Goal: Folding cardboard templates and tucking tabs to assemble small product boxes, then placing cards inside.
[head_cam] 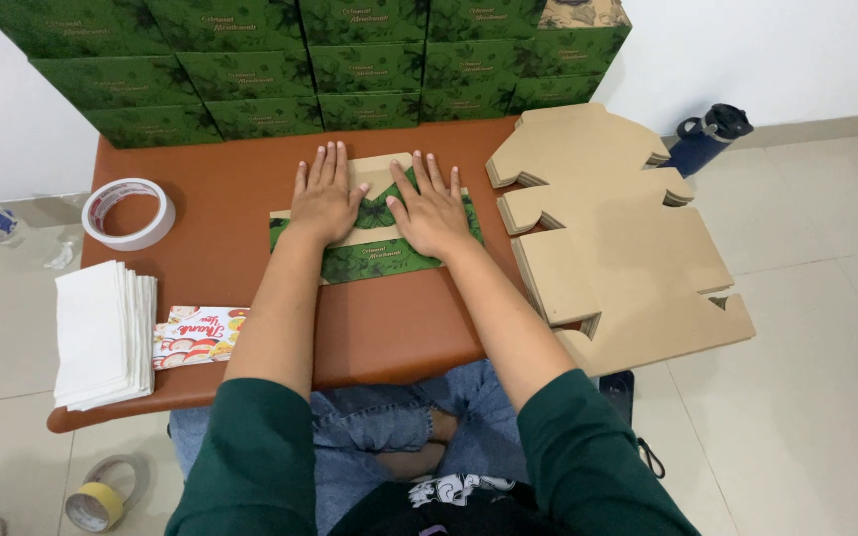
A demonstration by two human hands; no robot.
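Both hands (379, 203) flat on green box blank (374, 253).

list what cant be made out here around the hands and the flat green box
Head view only:
- Middle of the flat green box: covered by the left hand and right hand.
- Stack of green boxes: cut off by the top edge.
- Yellowish tape roll on the floor: partly behind the table edge.

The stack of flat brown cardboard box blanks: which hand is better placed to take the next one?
Probably the right hand: the stack of flat brown cardboard box blanks lies just beside it, while the left hand is farther away.
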